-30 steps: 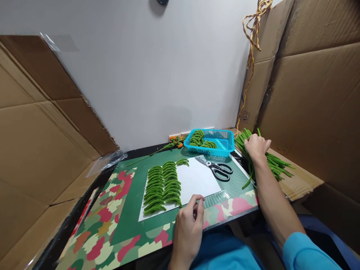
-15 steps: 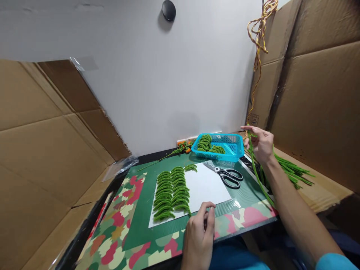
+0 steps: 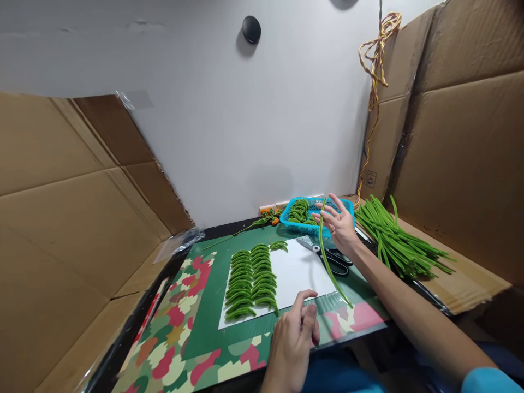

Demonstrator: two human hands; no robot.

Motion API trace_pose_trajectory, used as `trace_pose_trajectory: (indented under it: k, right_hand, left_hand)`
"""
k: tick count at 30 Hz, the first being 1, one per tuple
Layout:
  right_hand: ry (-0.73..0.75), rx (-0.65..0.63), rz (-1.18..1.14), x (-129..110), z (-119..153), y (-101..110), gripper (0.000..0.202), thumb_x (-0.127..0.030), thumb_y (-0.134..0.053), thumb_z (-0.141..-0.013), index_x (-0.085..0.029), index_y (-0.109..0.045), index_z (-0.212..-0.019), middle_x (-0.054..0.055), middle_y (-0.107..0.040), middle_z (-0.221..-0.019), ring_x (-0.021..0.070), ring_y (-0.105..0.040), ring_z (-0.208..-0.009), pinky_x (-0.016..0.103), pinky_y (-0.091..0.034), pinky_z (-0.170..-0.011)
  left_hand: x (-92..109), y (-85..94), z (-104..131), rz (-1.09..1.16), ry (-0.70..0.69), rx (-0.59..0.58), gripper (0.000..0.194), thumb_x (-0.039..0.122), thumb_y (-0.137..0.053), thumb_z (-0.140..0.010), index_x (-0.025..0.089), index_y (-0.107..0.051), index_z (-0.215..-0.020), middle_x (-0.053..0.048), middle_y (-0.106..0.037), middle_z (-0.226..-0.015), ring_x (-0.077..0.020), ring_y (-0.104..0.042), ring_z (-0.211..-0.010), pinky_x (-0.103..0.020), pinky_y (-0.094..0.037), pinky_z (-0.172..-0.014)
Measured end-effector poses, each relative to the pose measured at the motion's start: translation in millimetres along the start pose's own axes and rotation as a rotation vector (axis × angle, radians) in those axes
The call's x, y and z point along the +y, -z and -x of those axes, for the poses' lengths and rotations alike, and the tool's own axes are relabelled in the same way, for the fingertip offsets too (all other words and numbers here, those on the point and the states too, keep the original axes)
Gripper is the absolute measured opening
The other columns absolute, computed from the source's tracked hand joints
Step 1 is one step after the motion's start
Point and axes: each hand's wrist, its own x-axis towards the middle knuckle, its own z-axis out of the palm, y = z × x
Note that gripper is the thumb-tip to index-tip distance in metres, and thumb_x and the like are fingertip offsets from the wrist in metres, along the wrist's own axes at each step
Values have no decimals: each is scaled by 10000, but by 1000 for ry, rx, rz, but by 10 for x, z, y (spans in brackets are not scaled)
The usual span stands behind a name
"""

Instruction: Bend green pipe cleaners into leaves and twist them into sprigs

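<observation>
A long green pipe cleaner (image 3: 326, 256) hangs from my right hand (image 3: 339, 222), pinched near its upper end while the other fingers spread. Its lower end reaches down toward the table's front edge. My left hand (image 3: 292, 333) rests at that edge, index finger stretched out and the others loosely curled, with nothing seen in it. Ahead of it lies a white sheet (image 3: 301, 273) carrying two columns of short, curved green pieces (image 3: 251, 278) and a few more starting a third. Black-handled scissors (image 3: 333, 259) lie at the sheet's right side, partly behind the pipe cleaner.
A blue basket (image 3: 303, 228) with more curved green pieces stands at the back. To the right, a bundle of long green pipe cleaners (image 3: 397, 237) lies on cardboard. An orange-and-green flower stem (image 3: 262, 220) lies behind the sheet. Cardboard walls (image 3: 458, 147) flank both sides.
My right hand has moved left from beside the bundle, bringing the pipe cleaner over the scissors and the sheet's right side. My left hand stays nearly in place.
</observation>
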Motion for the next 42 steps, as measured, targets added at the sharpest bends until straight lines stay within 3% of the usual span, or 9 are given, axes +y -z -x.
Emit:
trace_pose_trajectory:
  k: [2, 5, 9, 16, 24, 28, 31, 36, 42]
  right_hand:
    - [13, 7, 2, 12, 34, -48, 911, -311, -977, -678, -317, -515, -1463, -6, -793, -1039, 238, -819, -900, 464, -670, -950]
    - [32, 19, 34, 43, 70, -97, 736, -325, -967, -692, -271, -619, -1339, -9, -776, -959, 240, -816, -902, 451, -668, -947]
    - [44, 22, 77, 86, 88, -112, 477, -355, -954, -710, -217, -725, -1105, 20, -780, -933, 254, -814, -911, 444, -659, -951]
    - [67, -93, 191, 51, 197, -212, 394, -403, -923, -743, -204, -766, -1045, 69, -821, -988, 271, -802, -942, 447, -647, -926]
    - [84, -348, 340, 37, 351, -306, 269, -278, -731, -873, -210, -760, -1132, 60, -806, -941, 198, -775, -758, 323, -639, -662]
    - [16, -644, 472, 24, 365, -229, 395, -168, -690, -841, -205, -724, -1233, 57, -791, -963, 145, -713, -652, 252, -582, -557]
    - [-136, -836, 406, 13, 357, -196, 429, -227, -716, -872, -190, -694, -1299, 89, -781, -1060, 147, -720, -707, 232, -578, -560]
    - [-229, -781, 184, 59, 351, -206, 372, -316, -702, -938, -172, -701, -1281, 99, -765, -1051, 156, -726, -707, 243, -586, -557]
    - [-254, -728, 189, 104, 399, -249, 394, -360, -735, -928, -173, -696, -1273, 88, -760, -1007, 146, -705, -650, 247, -569, -529]
  left_hand:
    - [1, -3, -14, 11, 5, 1, 557, 624, -320, -1076, 226, -613, -1333, 27, -669, -685, -195, -606, -642, -296, -418, -701]
    - [-10, -8, -42, 27, -12, 6, 485, 592, -384, -1072, 225, -648, -1247, 27, -668, -696, -177, -601, -624, -283, -422, -676]
    - [-54, -20, -76, 48, -24, 47, 364, 547, -481, -1051, 225, -651, -1059, 12, -676, -755, -167, -628, -663, -263, -442, -679]
    - [-138, -52, -91, 219, -19, 94, 439, 574, -432, -1061, 209, -584, -871, -18, -667, -731, -145, -589, -596, -237, -434, -605]
    - [-156, -50, -112, 443, 8, 88, 467, 626, -483, -1034, 197, -529, -855, 22, -603, -667, -77, -473, -461, -198, -388, -493]
    - [-191, -23, -143, 587, 46, 102, 508, 691, -546, -974, 190, -530, -894, 17, -633, -652, -65, -474, -384, -178, -331, -404]
    - [-223, -12, -156, 625, 68, 101, 549, 723, -598, -926, 178, -542, -880, -2, -659, -623, -68, -488, -347, -171, -327, -383]
    - [-216, -17, -156, 634, 100, 101, 617, 773, -618, -878, 158, -569, -853, -40, -687, -596, -71, -498, -332, -157, -311, -365]
    - [-169, -15, -153, 628, 94, 132, 634, 797, -620, -857, 166, -562, -821, -25, -665, -568, -64, -465, -326, -155, -301, -359]
